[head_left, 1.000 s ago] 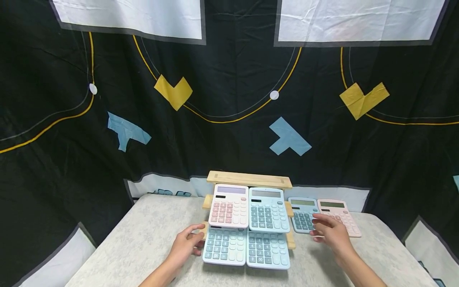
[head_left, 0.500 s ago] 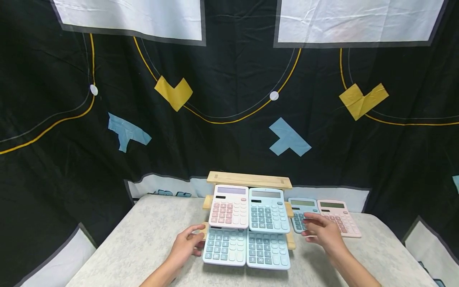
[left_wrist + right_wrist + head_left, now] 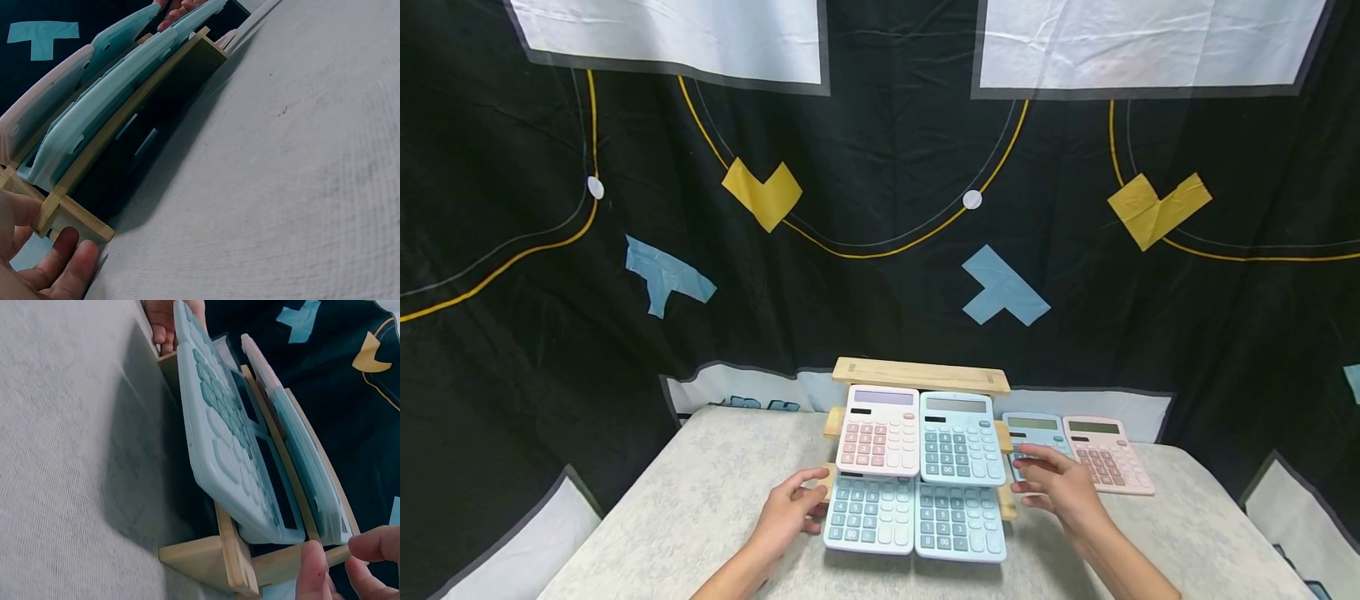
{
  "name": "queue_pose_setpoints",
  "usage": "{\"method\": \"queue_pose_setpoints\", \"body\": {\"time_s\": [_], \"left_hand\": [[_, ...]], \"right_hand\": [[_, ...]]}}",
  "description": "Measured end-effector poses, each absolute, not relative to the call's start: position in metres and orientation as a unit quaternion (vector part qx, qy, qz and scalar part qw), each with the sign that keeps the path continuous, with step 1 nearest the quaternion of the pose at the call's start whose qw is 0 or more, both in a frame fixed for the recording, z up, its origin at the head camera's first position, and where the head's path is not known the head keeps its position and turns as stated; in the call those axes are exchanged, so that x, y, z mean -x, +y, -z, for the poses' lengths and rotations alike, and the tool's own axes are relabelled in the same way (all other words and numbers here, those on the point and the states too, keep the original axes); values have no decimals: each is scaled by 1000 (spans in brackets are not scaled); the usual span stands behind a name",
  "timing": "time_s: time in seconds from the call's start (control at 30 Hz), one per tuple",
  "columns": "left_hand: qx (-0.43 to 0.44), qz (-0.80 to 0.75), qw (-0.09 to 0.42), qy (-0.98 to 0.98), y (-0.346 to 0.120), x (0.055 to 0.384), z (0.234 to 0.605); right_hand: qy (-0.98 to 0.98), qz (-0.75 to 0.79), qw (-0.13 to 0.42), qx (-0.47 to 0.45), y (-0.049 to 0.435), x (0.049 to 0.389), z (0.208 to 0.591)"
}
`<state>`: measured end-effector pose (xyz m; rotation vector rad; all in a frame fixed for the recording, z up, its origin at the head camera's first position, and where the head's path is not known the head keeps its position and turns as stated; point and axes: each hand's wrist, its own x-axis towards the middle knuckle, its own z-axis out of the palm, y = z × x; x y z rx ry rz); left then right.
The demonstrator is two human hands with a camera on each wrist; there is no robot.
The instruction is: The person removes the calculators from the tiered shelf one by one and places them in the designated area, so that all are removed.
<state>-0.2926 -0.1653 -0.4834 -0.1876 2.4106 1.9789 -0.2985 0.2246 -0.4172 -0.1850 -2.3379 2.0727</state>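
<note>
A tiered wooden rack (image 3: 922, 375) stands on the table, carrying a pink calculator (image 3: 878, 431) and a blue calculator (image 3: 962, 438) on its upper tier. Two more blue calculators, a left one (image 3: 871, 514) and a right one (image 3: 958, 521), lean on the lower tier. My left hand (image 3: 784, 515) holds the rack's left end; the left wrist view shows its thumb and fingers about the wooden corner (image 3: 81, 219). At the rack's right end is my right hand (image 3: 1063, 492), fingers loosely bent and gripping nothing. Whether its fingertips touch the wood I cannot tell.
Behind the right hand, another blue calculator (image 3: 1032, 423) and a pink calculator (image 3: 1108, 454) lie side by side at the table's back right. A black patterned cloth (image 3: 880, 317) hangs behind the pale table (image 3: 700, 475).
My right hand has moved left, from in front of the back-right calculators to the rack's right end. The left hand and the rack have stayed in place.
</note>
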Motion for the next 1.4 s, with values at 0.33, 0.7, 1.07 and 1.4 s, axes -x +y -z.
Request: {"method": "queue_pose_setpoints", "body": {"time_s": [0.33, 0.7, 1.07, 1.4], "left_hand": [[63, -635, 6, 770, -165, 292, 483], [59, -636, 7, 770, -166, 292, 483], [60, -633, 8, 772, -166, 292, 483], [58, -630, 6, 775, -165, 292, 483]], "right_hand": [[-736, -676, 1, 49, 216, 295, 416], [-724, -687, -8, 53, 205, 297, 418], [-711, -701, -22, 51, 201, 297, 417], [-693, -720, -25, 27, 201, 296, 418]]}}
